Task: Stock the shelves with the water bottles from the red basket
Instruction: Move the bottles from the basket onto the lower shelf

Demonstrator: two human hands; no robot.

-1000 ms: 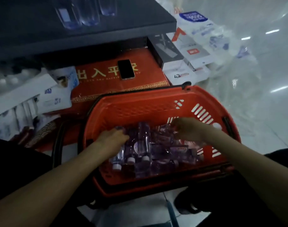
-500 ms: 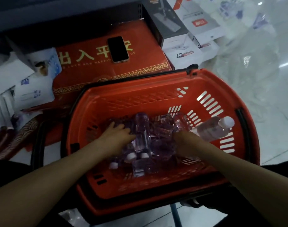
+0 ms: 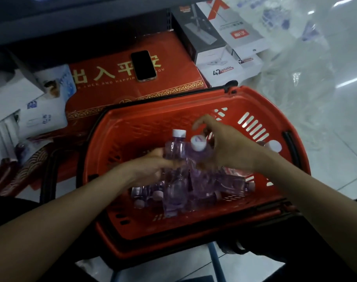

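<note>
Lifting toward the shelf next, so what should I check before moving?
1. Left hand grip on upright water bottle: ok.
2. Right hand grip on second bottle: cannot tell; fingers curve beside it.
3. Both bottles capped: ok.
4. Loose bottles in red basket: ok, several lying flat.
5. Shelf space: cannot tell; only its edge shows.

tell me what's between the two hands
Two white-capped water bottles, upright over the red basket, stand between the left hand and the right hand; the head view shows it.
</note>
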